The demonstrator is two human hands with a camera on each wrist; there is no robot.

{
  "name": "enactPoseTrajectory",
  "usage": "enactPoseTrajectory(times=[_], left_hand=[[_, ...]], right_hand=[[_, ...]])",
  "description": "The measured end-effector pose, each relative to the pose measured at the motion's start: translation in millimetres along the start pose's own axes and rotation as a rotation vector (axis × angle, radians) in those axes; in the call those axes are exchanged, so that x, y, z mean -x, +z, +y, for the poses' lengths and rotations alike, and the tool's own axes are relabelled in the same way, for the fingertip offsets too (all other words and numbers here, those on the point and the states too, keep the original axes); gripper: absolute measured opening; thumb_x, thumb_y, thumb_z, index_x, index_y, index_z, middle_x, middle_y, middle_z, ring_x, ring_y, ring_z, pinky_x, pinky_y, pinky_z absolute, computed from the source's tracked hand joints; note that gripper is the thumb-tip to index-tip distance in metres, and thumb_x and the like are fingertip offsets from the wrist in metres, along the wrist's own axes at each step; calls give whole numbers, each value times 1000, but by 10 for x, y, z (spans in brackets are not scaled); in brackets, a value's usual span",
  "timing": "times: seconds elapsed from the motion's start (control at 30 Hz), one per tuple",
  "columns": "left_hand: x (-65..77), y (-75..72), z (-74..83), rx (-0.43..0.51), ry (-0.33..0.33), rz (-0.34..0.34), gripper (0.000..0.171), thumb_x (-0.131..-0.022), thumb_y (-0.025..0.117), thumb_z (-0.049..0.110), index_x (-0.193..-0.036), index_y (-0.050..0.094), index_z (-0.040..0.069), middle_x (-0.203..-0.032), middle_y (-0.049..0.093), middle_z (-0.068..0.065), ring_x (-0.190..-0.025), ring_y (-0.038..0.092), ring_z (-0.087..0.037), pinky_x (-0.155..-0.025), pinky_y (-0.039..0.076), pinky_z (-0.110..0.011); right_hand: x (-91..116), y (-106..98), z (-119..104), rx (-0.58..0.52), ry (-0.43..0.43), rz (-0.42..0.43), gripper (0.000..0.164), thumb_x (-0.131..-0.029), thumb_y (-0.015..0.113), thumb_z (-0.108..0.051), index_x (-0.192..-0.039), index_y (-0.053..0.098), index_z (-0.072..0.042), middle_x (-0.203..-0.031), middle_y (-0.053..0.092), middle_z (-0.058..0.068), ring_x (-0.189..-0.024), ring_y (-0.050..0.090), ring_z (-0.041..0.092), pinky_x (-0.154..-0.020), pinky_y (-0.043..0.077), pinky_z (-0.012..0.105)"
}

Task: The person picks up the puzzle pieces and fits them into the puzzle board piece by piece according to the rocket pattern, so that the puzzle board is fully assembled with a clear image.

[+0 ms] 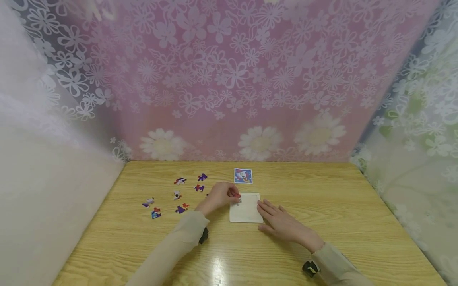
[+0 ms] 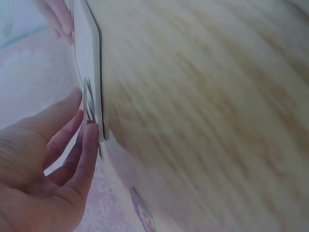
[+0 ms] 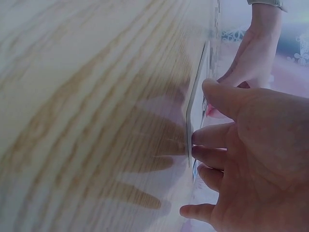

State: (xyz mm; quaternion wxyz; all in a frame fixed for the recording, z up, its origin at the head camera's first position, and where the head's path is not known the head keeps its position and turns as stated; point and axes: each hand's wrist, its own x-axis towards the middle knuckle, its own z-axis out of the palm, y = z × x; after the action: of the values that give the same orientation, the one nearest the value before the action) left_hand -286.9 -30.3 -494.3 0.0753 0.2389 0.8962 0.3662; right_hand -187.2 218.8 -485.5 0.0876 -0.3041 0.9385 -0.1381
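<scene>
While pinched between left fingers (image 2: 88,150), puzzle piece (image 1: 237,195) at tray (image 1: 247,213) corner; right fingers (image 3: 212,136) outstretched.

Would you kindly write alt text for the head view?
A left hand holds a puzzle piece at the far-left corner of a white tray; the right hand touches its right edge. Loose pieces lie farther left on the table, a picture card beyond the tray.

Extends left arm (image 1: 171,246) and right arm (image 1: 338,264) forward, converging, sleeved to near the wrists (image 1: 204,207). Angles left hand (image 1: 219,195) inward, pinching with thumb (image 2: 58,111) and curled fingers (image 2: 89,150). Holds right hand (image 1: 282,225) back upward, with straight fingers (image 1: 266,209) slightly spread and thumb (image 1: 265,227) set apart.
</scene>
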Motion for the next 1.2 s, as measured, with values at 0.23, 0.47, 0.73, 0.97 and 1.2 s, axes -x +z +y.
enactPoseTrajectory(times=[0.23,0.47,0.73,0.97,1.2], left_hand=[[21,-5,43,-77,36,1,12,-87,82,15,-94,76,8,-90,69,-5,-75,57,-11,-67,49,-24],[9,19,1,-158,45,49,13,-86,83,16,-92,76,7,-87,68,-5,-73,56,-10,-66,49,-24],[-34,13,-64,-177,31,100,6,-96,72,16,-94,76,11,-86,69,1,-73,59,-7,-65,50,-22],[-1,-52,-44,-235,55,79,16,-102,64,15,-106,78,8,-99,72,-5,-84,65,-15,-71,54,-28],[68,-80,33,-264,38,29,17,-101,65,13,-107,77,4,-97,70,-7,-84,63,-16,-73,53,-28]], right_hand=[[4,-7,9,5,12,-3,65,-106,54,-34,-153,36,6,-162,29,22,-151,23,42,-109,26,75],[11,-18,2,7,0,-3,64,-106,54,-33,-153,36,6,-162,30,23,-150,24,43,-109,26,75],[12,-27,-6,-1,-10,-8,62,-106,53,-32,-153,36,5,-162,29,22,-150,24,43,-109,26,75],[12,-34,-1,-15,-9,-10,62,-106,53,-33,-154,37,4,-162,30,21,-150,23,43,-109,25,76],[6,-22,0,-28,-7,-22,62,-107,53,-33,-154,36,3,-163,29,20,-151,22,43,-110,23,75]])
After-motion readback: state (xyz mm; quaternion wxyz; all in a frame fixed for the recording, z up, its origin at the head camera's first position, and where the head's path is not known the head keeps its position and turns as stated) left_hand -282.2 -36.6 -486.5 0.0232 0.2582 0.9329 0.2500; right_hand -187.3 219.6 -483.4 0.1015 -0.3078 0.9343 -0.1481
